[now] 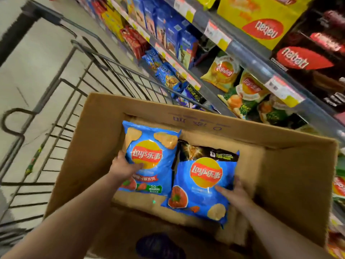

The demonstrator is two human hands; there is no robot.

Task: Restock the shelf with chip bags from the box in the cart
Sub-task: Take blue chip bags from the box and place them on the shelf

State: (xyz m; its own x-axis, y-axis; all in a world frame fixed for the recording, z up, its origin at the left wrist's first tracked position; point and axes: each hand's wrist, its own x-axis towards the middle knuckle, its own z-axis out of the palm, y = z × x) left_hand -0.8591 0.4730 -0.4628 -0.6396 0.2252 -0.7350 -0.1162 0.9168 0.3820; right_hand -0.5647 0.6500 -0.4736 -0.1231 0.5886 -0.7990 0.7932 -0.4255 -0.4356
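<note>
An open cardboard box (104,128) sits in a wire shopping cart (61,101). Inside it, my left hand (124,168) grips the left edge of a blue chip bag (149,146), held upright with its logo facing me. My right hand (234,193) grips the right edge of a second blue chip bag (197,195), which lies tilted just to the right of the first. A black chip bag (205,151) lies under the second blue one, only its top showing. The shelf (248,53) with yellow and green chip bags (223,71) runs along the right.
The shelf rail with price tags (283,90) juts out just above the box's far right corner. Red and yellow wafer packs (261,21) fill the shelf above. Blue and red snack boxes (168,34) line the shelves farther down the aisle. Pale floor lies left of the cart.
</note>
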